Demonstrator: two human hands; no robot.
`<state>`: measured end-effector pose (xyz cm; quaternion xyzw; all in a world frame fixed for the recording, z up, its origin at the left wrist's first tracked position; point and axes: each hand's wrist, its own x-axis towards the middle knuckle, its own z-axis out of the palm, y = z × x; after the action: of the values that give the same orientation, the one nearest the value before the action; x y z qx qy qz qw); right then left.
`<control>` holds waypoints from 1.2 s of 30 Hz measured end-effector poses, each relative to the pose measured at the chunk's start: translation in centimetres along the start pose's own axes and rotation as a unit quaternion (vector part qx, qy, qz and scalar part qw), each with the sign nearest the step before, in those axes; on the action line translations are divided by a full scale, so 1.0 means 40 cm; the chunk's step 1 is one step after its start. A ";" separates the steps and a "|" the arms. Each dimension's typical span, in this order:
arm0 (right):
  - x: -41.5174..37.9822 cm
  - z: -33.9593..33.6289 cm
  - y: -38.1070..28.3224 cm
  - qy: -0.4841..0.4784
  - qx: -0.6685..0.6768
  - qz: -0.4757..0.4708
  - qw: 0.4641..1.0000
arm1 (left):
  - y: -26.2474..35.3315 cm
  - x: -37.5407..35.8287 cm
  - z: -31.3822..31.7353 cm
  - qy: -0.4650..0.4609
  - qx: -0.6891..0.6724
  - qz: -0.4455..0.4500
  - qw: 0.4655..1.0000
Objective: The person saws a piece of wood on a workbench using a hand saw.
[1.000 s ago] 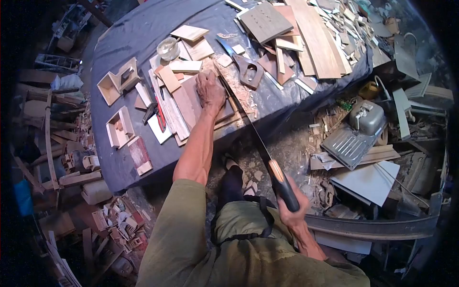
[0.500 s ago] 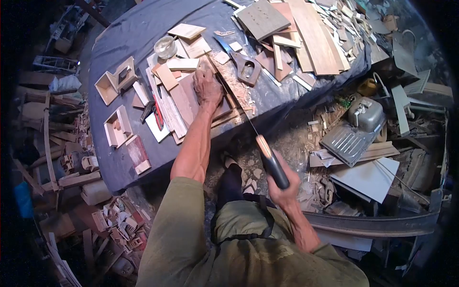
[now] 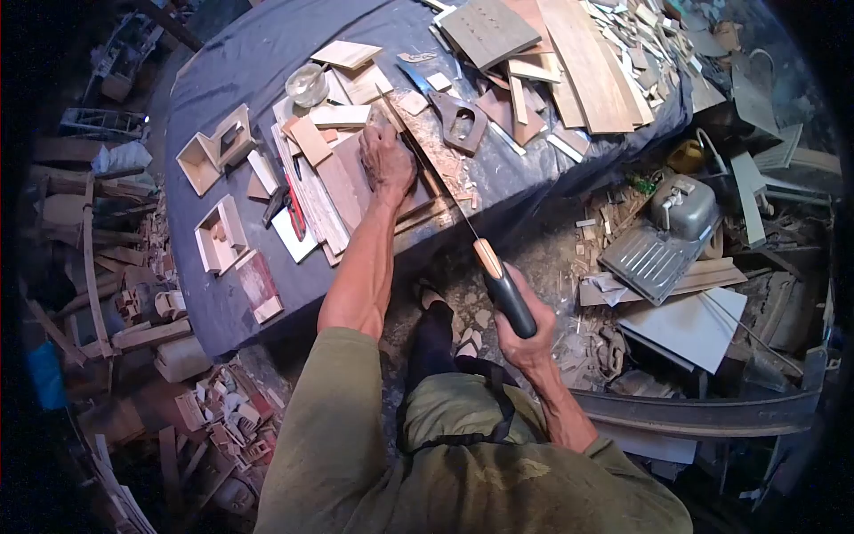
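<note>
My right hand [image 3: 527,336] is wrapped round the black and pale wood handle of a handsaw [image 3: 505,294]. Its long thin blade slants up and away across the table, passing just right of my left hand [image 3: 389,165]. That hand is closed, its curled fingers pressing on a brown wooden board [image 3: 418,201] beside the blade. How the fingers grip the far edge is hidden. Sawdust [image 3: 454,169] lies along the blade's right side. Another saw [image 3: 445,107], with a blue blade and a dark wooden handle, rests farther right.
The cloth-covered table [image 3: 209,294] bears small wooden boxes [image 3: 220,235], a glass jar [image 3: 307,85], a red-handled tool [image 3: 295,214] and many offcuts. Planks [image 3: 587,71] are piled at the back right. A metal sink [image 3: 654,258] and scrap crowd the floor.
My right hand and the handsaw have moved slightly forward and up towards the table, the blade's tip reaching farther past my left hand. My left hand stays on the board.
</note>
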<state>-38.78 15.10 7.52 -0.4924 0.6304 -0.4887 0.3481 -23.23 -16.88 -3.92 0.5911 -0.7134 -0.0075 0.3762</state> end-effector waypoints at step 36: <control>-0.035 -0.008 0.068 0.014 -0.022 -0.022 0.999 | 0.006 -0.002 0.002 -0.002 0.013 -0.001 1.000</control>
<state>-39.44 16.62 4.95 -0.5068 0.6348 -0.4890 0.3179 -23.47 -16.79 -3.90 0.5962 -0.7138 0.0005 0.3675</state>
